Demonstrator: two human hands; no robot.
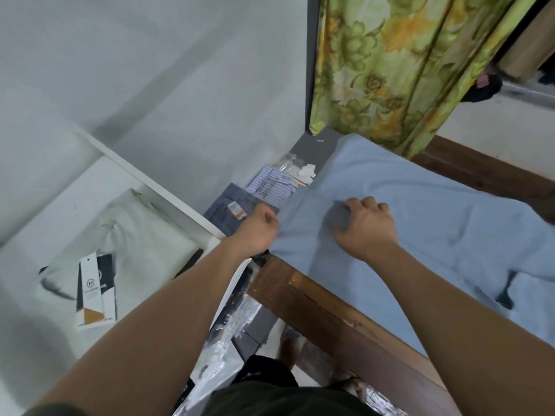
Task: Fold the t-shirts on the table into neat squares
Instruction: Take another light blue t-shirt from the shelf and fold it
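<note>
White walls are meeting in a corner behind a wooden table (pixel 330 310), and a green flowered curtain (pixel 375 64) is hanging beside it. A light blue t-shirt (pixel 420 211) is lying spread over the table. The left hand (pixel 258 226) is gripping its edge at the table corner, while the right hand (pixel 365 223) is bunching the fabric under curled fingers.

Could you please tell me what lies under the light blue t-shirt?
A brown wooden table shows past the edges of the light blue t-shirt. Anything else beneath the cloth is covered.
</note>
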